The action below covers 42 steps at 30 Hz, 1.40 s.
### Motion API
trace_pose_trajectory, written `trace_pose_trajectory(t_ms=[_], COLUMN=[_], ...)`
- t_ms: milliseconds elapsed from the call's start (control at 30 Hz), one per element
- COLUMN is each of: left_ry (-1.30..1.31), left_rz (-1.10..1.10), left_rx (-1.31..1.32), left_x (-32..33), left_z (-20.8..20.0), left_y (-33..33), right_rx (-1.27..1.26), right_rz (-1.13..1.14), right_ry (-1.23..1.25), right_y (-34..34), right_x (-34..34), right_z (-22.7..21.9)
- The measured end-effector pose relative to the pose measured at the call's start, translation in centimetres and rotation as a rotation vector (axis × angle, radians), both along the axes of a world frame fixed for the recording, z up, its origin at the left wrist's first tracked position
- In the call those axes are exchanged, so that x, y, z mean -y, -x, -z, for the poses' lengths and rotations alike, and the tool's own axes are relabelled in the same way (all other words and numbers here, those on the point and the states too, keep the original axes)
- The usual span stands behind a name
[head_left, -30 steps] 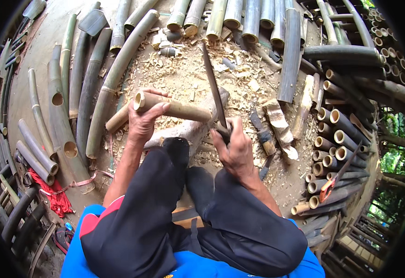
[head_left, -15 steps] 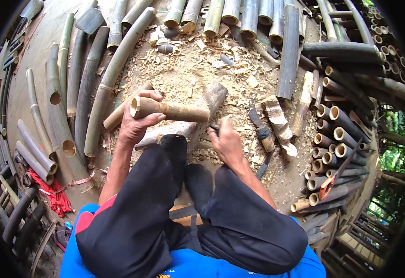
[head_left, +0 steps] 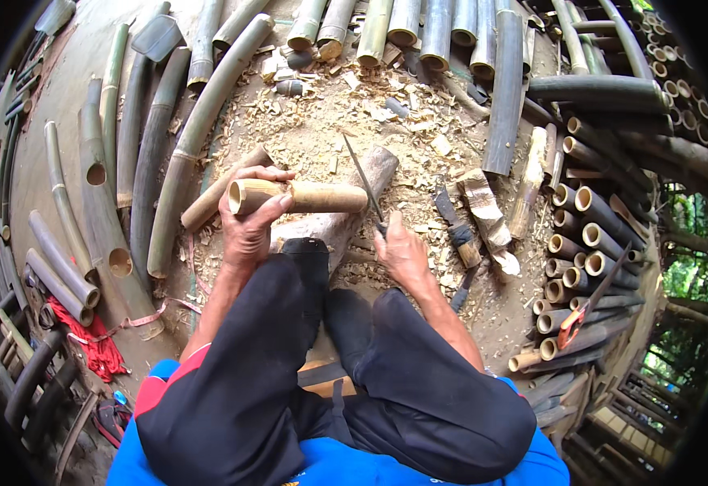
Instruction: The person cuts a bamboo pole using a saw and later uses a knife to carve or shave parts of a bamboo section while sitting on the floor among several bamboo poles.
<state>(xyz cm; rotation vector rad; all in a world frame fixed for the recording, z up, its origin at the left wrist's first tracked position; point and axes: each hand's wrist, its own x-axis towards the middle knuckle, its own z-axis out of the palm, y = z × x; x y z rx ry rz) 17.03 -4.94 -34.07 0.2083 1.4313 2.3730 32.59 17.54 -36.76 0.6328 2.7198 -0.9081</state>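
Observation:
My left hand (head_left: 250, 217) is wrapped round a short bamboo tube (head_left: 325, 198), its hollow end facing left. In my right hand (head_left: 403, 253) is the dark handle of a knife (head_left: 363, 176), whose long thin blade points up and away, at the tube's right end. Whether blade and tube touch, I cannot tell. Beneath the tube lies a pale log (head_left: 380, 168), slanting away to the right. Another bamboo piece (head_left: 208, 207) rests on the ground behind my left hand.
Wood shavings (head_left: 321, 109) cover the ground ahead. Right of my right hand lie a dark-bladed chopping knife (head_left: 456, 223) and a split wood block (head_left: 487, 215). An orange-handled saw (head_left: 572, 326) rests on stacked bamboo tubes (head_left: 601, 235). Long bamboo poles (head_left: 192, 154) lie at left.
The knife blade has swung into view, now upright beside the tube's right end. My left hand has shifted slightly, with its thumb now on top of the tube.

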Motion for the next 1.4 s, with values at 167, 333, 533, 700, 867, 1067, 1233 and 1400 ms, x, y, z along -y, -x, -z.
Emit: trace_pose_trajectory(t_ms=[167, 333, 533, 700, 867, 1067, 1233, 1400], left_ry=[0.085, 0.167, -0.271, 0.346, 1.146, 1.469, 1.6, 0.859], left_rz=[0.031, 0.008, -0.479, 0.009, -0.14, -0.054, 0.013, 0.0], left_rx=[0.007, 0.011, 0.595, 0.34, -0.706, -0.708, -0.819, -0.339], left_x=[2.4, 0.7, 5.8, 4.4, 3.3, 5.1, 6.9, 3.8], left_z=[-0.4, -0.1, 3.2, 2.7, 4.1, 6.0, 6.1, -1.1], left_y=[0.3, 0.5, 3.2, -0.1, 0.9, 5.8, 7.1, 9.1], right_rx=[-0.121, -0.124, -0.066, -0.082, -0.069, -0.073, -0.079, -0.009], right_rz=[0.017, 0.014, 0.065, 0.116, 0.132, 0.179, 0.174, 0.17], right_ry=[0.108, -0.155, 0.09, 0.08, 0.067, 0.129, 0.131, 0.133], right_y=[1.2, -0.3, -0.1, -0.7, -0.5, -0.6, -0.3, -0.6], right_x=[2.1, 1.3, 1.6, 1.3, 1.5, 1.6, 2.0, 0.6], right_z=[-5.5, 1.1, 3.1, 4.1, 3.9, 4.4, 4.5, 4.4])
